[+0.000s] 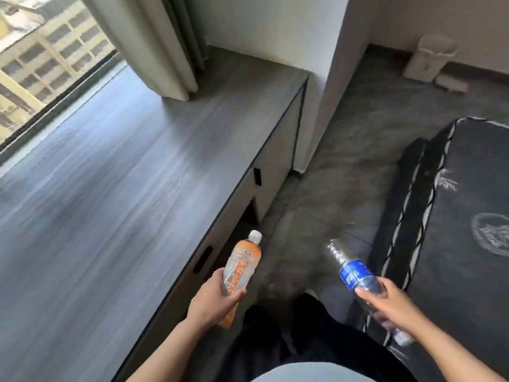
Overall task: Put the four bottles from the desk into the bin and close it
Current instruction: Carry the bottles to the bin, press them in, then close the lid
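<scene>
1. The left hand (217,299), at bottom centre of the frame, wraps the lower body of an orange-labelled bottle (239,268), white cap pointing up and away; holding it low leaves the neck free to lead into an opening.
2. The right hand (391,301), at lower right, closes round a clear blue-labelled water bottle (355,274), which lies slanted toward the upper left; which end carries the cap is too blurred to tell.
3. One bottle per hand probably halves the trips.
4. The grey desk (124,175) fills the left; no other bottles show on it.
5. The pale lidded bin (429,56) stands at upper right against the wall, lid apparently down, well apart from both hands.
6. A dark mattress (454,202) narrows the floor path toward it.
</scene>
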A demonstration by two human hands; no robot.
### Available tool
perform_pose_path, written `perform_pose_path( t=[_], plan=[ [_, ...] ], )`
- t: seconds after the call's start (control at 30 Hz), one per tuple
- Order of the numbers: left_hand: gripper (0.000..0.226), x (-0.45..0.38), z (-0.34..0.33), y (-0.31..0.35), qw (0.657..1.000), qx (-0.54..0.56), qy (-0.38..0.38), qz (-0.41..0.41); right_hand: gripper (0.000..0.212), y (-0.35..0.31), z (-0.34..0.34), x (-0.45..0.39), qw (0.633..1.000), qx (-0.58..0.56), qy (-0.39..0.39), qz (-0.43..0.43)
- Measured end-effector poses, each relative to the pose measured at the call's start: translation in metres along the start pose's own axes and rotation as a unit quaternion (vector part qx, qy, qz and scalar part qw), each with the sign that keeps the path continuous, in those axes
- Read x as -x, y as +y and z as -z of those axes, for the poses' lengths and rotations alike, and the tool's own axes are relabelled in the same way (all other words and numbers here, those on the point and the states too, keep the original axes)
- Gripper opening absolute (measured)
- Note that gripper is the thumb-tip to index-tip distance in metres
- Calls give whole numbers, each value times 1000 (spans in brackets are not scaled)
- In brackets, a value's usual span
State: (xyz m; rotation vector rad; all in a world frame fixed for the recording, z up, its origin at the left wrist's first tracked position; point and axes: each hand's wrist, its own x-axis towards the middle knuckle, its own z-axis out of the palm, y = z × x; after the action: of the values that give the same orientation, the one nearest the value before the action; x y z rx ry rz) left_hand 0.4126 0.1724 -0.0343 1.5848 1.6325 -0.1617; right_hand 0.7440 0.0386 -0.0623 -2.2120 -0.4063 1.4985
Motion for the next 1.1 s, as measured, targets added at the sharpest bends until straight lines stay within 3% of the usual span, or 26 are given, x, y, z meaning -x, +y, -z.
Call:
perform_pose_path(
  t=[0.27, 0.4, 0.57, 0.7, 0.83, 1.0, 1.1],
  plan=[
    [57, -37, -39, 54, 990, -130, -60, 19, 43, 32, 74, -27, 998, -41, 33, -20],
    [50, -55, -40, 69, 984, -157, -70, 40, 42, 20, 99, -41, 996, -57, 59, -16],
    [59, -92, -34, 102, 978, -175, -96, 55, 37, 11, 123, -64, 994, -60, 87, -36],
    [64, -136, -30, 144, 973, -203, -104, 39, 38, 13, 137, -80, 990, -45, 119, -57],
    [62, -183, -21, 198, 967, -230, -108, 11, 16, 14, 153, -87, 982, -43, 145, -112],
    [65, -240, -16, 275, 953, -275, -118, -42, 14, 4, 175, -98, 973, -73, 154, -156],
    [68, -267, -19, 318, 954, -269, -119, -48, 36, -4, 188, -108, 962, -107, 169, -186]
  ],
)
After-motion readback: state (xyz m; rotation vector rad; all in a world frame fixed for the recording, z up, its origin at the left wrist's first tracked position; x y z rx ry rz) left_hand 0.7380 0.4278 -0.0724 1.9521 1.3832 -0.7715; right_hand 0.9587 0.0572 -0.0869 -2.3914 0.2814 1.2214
